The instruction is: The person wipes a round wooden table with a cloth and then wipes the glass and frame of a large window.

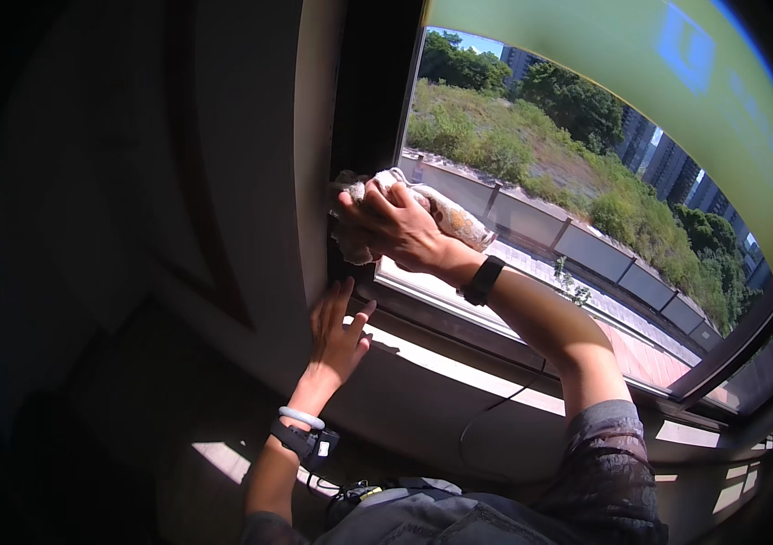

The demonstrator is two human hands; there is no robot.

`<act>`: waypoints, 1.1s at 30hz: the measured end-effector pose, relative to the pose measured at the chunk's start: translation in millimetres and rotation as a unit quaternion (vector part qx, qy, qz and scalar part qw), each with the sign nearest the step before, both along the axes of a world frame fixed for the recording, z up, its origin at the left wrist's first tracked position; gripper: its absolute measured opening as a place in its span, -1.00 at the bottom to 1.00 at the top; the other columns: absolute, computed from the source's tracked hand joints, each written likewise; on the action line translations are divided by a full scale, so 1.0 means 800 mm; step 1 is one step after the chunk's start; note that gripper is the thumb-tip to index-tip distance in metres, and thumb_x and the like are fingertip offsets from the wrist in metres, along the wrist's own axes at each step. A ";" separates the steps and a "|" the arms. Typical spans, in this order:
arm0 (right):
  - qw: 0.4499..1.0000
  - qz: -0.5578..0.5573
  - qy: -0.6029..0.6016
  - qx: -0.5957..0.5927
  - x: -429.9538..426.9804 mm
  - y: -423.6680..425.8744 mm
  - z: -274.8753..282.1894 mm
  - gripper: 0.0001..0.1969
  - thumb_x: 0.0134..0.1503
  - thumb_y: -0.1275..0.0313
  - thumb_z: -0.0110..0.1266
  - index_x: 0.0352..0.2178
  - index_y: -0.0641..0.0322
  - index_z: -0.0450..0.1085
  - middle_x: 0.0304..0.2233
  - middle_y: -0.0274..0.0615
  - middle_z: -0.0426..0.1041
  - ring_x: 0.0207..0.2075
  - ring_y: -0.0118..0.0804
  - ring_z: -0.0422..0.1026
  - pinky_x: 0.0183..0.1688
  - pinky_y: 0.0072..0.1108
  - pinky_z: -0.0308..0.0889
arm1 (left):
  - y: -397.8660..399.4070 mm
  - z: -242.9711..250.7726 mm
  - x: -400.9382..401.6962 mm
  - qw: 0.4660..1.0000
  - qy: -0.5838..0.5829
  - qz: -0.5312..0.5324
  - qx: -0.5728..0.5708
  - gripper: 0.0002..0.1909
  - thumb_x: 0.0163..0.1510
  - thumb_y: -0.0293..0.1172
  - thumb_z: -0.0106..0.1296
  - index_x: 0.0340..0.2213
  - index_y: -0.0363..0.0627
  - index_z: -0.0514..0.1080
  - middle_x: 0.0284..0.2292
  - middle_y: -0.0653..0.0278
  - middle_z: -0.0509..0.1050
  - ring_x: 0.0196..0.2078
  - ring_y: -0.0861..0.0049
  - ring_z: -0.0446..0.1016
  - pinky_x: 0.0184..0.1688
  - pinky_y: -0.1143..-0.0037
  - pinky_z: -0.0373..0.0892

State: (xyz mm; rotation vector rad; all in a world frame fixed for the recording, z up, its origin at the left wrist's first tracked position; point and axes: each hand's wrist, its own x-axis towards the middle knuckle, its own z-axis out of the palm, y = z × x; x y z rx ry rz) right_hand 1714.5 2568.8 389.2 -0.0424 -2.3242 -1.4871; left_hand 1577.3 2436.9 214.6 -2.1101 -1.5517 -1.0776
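My right hand grips a bunched, patterned cloth against the lower left part of the dark window frame. Part of the cloth spreads past my fingers onto the frame, and another fold overlaps the edge of the window pane. Below it, my left hand holds nothing. Its fingers are apart and point up at the frame's bottom corner, close to the sunlit sill; whether the fingertips touch is hard to tell.
A thin black cable hangs in a loop below the sill. On the upper pane is a green film with a blue mark. A pale wall runs along the left. Outside are a fence, bushes and tall buildings.
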 end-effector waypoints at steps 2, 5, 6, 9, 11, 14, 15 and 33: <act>0.998 -0.004 -0.029 -0.047 0.005 -0.007 -0.007 -0.59 -0.12 0.26 0.09 -0.14 -0.22 0.46 0.19 -0.16 0.11 0.06 -0.02 0.18 -0.08 -0.25 0.21 | -0.018 -0.004 -0.014 0.999 -0.012 0.013 0.027 -0.46 -0.09 -0.46 0.17 0.00 0.01 0.36 0.21 -0.01 0.07 0.27 0.08 0.02 0.22 0.14 -0.02; 0.997 0.022 0.072 -0.007 0.008 -0.003 0.047 -0.70 -0.20 0.31 0.14 -0.32 -0.19 0.54 0.14 -0.27 0.17 0.04 -0.12 0.16 -0.09 -0.30 0.16 | -0.035 -0.007 -0.019 0.999 -0.025 0.029 0.021 -0.53 -0.06 -0.45 0.14 -0.05 -0.06 0.40 0.19 -0.03 0.11 0.26 0.07 0.04 0.21 0.15 -0.01; 0.992 0.026 0.122 -0.003 0.004 0.009 0.080 -0.62 -0.18 0.34 0.16 -0.21 -0.22 0.50 0.12 -0.29 0.19 -0.01 -0.15 0.18 -0.13 -0.31 0.14 | -0.037 -0.008 -0.017 0.999 -0.033 0.032 0.015 -0.55 -0.05 -0.44 0.13 -0.06 -0.09 0.41 0.19 -0.04 0.12 0.26 0.06 0.05 0.20 0.15 0.00; 0.937 0.056 0.335 0.081 -0.016 0.011 0.182 -0.59 -0.12 0.30 0.15 -0.13 -0.23 0.46 0.09 -0.28 0.22 -0.05 -0.13 0.18 -0.20 -0.27 0.11 | -0.044 -0.015 -0.016 0.997 -0.043 0.055 0.019 -0.57 -0.06 -0.46 0.11 -0.07 -0.09 0.42 0.18 0.01 0.14 0.23 0.06 0.09 0.19 0.18 0.02; 0.898 0.090 0.415 0.115 -0.026 -0.010 0.199 -0.76 -0.04 0.38 0.01 -0.29 0.13 0.41 0.03 -0.10 0.28 -0.14 -0.10 0.25 -0.25 -0.24 0.13 | -0.041 -0.016 -0.008 0.997 -0.044 0.057 0.030 -0.56 -0.09 -0.49 0.12 -0.09 -0.09 0.42 0.18 0.04 0.16 0.23 0.08 0.11 0.16 0.23 0.05; 0.934 0.003 0.345 0.095 -0.055 0.000 0.130 -0.67 -0.03 0.34 0.00 -0.16 -0.02 0.42 -0.02 -0.20 0.25 -0.06 -0.09 0.19 -0.19 -0.26 0.11 | -0.051 -0.017 -0.021 0.994 -0.045 0.081 0.050 -0.55 -0.16 -0.56 0.15 -0.14 -0.09 0.45 0.15 0.06 0.22 0.21 0.11 0.15 0.14 0.26 0.07; 0.951 -0.065 0.293 0.076 -0.060 0.008 0.091 -0.65 -0.07 0.26 0.09 -0.16 -0.20 0.47 0.05 -0.28 0.24 -0.02 -0.09 0.16 -0.16 -0.22 0.10 | -0.056 -0.018 -0.024 0.993 -0.037 0.089 0.063 -0.56 -0.15 -0.54 0.14 -0.13 -0.07 0.46 0.14 0.04 0.23 0.18 0.15 0.19 0.15 0.24 0.05; 0.960 -0.214 -0.103 -0.149 0.213 -0.065 -0.204 -0.53 -0.06 0.22 0.01 -0.04 -0.20 0.43 0.30 -0.26 -0.07 0.28 0.01 -0.01 -0.13 -0.05 0.21 | -0.066 -0.047 -0.038 0.989 -0.072 0.122 0.032 -0.68 -0.11 -0.58 0.07 -0.23 -0.11 0.47 0.00 0.16 0.38 0.13 0.24 0.27 0.15 0.31 0.08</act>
